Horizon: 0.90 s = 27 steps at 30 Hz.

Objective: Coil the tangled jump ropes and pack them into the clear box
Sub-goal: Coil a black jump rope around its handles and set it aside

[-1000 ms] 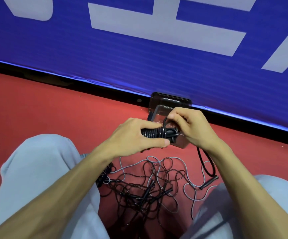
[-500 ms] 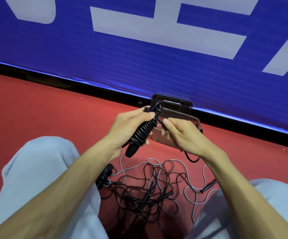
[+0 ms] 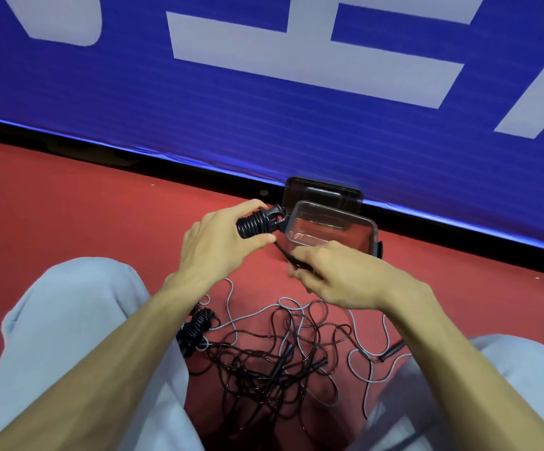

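Observation:
My left hand (image 3: pixel 218 245) grips a black jump rope wound tightly round its handles (image 3: pixel 257 222), held just left of the clear box (image 3: pixel 373 234). A loose end of that rope runs down to my right hand (image 3: pixel 339 276), which pinches it in front of the box. The clear box stands open on the red floor, nothing visible inside. On the floor between my knees lies a tangle of black and grey jump ropes (image 3: pixel 280 353). Another coiled black rope bundle (image 3: pixel 196 327) rests by my left knee.
The box's dark lid (image 3: pixel 322 192) leans against the blue banner wall (image 3: pixel 264 109) behind it. My knees in pale trousers (image 3: pixel 62 320) frame the tangle on both sides. Red floor stretches away to the left.
My left hand has turned the coiled rope from upright to lying level and moved it left of the box. My right hand has dropped lower, pulling the rope's end down in front of the box.

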{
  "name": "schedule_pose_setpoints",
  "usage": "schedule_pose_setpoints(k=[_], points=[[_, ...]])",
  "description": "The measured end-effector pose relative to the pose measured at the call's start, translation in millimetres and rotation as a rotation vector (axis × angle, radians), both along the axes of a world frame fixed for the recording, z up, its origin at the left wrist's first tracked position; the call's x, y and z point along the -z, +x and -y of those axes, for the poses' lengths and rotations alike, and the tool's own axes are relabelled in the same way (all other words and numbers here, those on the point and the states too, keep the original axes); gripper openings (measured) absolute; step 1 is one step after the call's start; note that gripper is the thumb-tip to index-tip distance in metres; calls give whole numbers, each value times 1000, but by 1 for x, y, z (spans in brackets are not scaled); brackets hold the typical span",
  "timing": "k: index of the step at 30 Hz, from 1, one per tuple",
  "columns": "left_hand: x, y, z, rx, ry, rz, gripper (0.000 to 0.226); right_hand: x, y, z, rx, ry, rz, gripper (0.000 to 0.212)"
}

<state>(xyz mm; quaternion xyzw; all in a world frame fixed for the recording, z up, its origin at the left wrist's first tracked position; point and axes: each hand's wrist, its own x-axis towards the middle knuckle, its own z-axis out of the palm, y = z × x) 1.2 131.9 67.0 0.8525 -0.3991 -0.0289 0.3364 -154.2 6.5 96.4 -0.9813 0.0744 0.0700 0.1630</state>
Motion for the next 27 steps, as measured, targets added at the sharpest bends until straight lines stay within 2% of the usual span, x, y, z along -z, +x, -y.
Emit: schedule_pose_setpoints(k=[2, 5, 9, 11, 15, 18, 20, 23, 25, 27], points=[[1, -2, 1, 67, 89, 61, 42, -5, 0, -1, -57, -160, 47, 19], [2, -4, 0, 229, 223, 160, 43, -10, -4, 5, -71, -271, 203, 18], [1, -22, -2, 416, 345, 371, 52, -6, -3, 8, -55, -282, 344, 16], [1, -27, -1, 451, 384, 367, 47, -2, -3, 10, -56, -258, 397, 13], [5, -27, 0, 395, 284, 63, 55, 0, -2, 15, 72, -194, 502, 14], [2, -32, 1, 357, 185, -102, 44, 0, -2, 18, 192, -137, 525, 11], [-2, -33, 1, 394, 71, -274, 44, 4, -2, 25, 247, -97, 468, 9], [-7, -30, 1, 448, -192, -666, 40, 7, -3, 32, 245, -7, 383, 22], [-10, -31, 1, 416, -312, -815, 34, 7, -2, 31, 227, 51, 353, 25], [-13, -33, 1, 366, -392, -928, 39, 7, -1, 28, 191, 115, 308, 22]])
